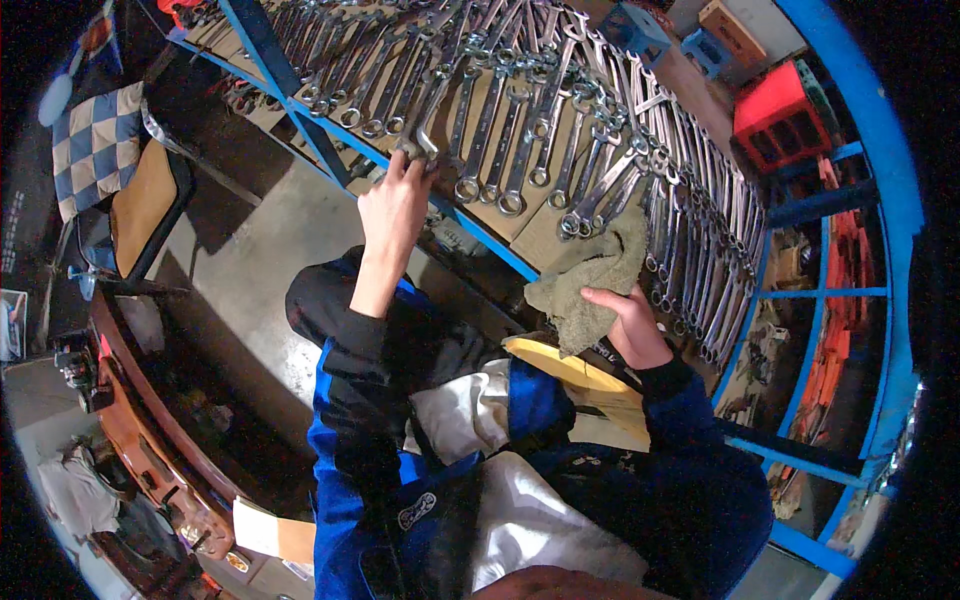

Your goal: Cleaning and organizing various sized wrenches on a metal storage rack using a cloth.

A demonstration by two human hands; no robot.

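Observation:
My left hand (pixel 395 208) is at the front edge of the shelf, its fingers closed on the near end of a metal wrench (pixel 431 105). That wrench points away from me among others in a row; my fingers hide part of its end. In my right hand (pixel 634 330) is a crumpled olive-green cloth (pixel 589 281), pinched under the thumb. The cloth's upper part touches the shelf beside several combination wrenches (pixel 512 169). Wrenches lie side by side on cardboard (pixel 536 229), mostly with their ring ends towards me.
A blue metal frame (pixel 480 240) edges the shelf. More wrenches (pixel 697 247) lie tightly packed at the right. Beyond stands a red crate (pixel 784 116). Below my right hand is a yellow round-edged object (pixel 570 367). To the left are a chair with a checked cushion (pixel 97 150) and a wooden desk (pixel 150 465).

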